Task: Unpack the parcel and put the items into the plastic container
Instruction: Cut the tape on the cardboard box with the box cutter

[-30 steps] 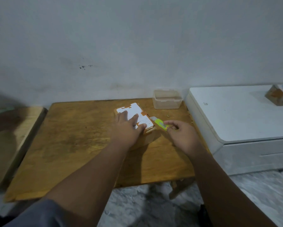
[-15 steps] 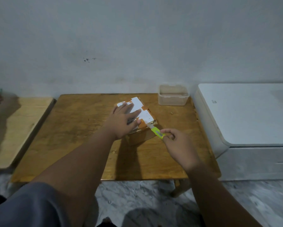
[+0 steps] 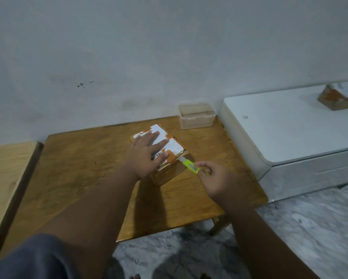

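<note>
Brown rectangular cardboard parcel (image 3: 166, 175) — white labels, orange tape, black barcode; beside the parcel, a lime-green plastic utility knife (image 3: 190, 166), grey-patched.

- Left hand (image 3: 146, 157) lies flat, palm down, fingers straight and spread, on the taped brown cardboard parcel (image 3: 174, 147); its forearm is stretched forward.
- Right hand (image 3: 219, 182), fingers curled, pinches the lime-green plastic utility knife (image 3: 190, 167).

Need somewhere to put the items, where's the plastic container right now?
In the head view the plastic container sits at the far right corner of the wooden table, by the wall, beyond the parcel.
</note>
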